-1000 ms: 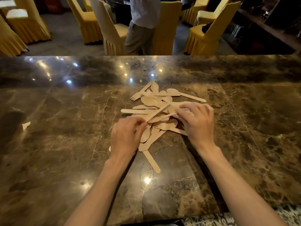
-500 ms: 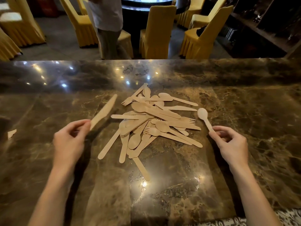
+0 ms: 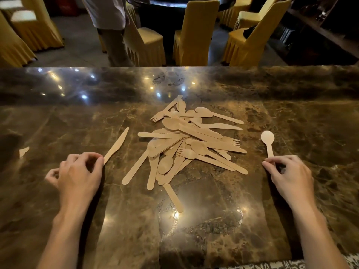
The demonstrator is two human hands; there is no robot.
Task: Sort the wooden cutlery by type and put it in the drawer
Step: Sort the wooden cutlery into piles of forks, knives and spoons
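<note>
A loose pile of wooden cutlery (image 3: pixel 191 144), with spoons, forks and knives mixed, lies in the middle of the dark marble counter (image 3: pixel 194 220). To its left a single wooden knife (image 3: pixel 116 146) rests flat on the counter. My left hand (image 3: pixel 77 173) pinches that knife's handle end between thumb and forefinger. To the pile's right a single wooden spoon (image 3: pixel 268 139) lies bowl away from me. My right hand (image 3: pixel 289 176) pinches the end of the spoon's handle. No drawer is in view.
A small pale wooden scrap (image 3: pixel 23 151) lies near the counter's left edge. Beyond the far edge stand several yellow-covered chairs (image 3: pixel 194 35) around a dark round table, and a person (image 3: pixel 108 20) stands among them.
Both hands have left the pile, the left carrying a knife out to the left, the right a spoon out to the right. Both pieces now lie flat on the counter.
</note>
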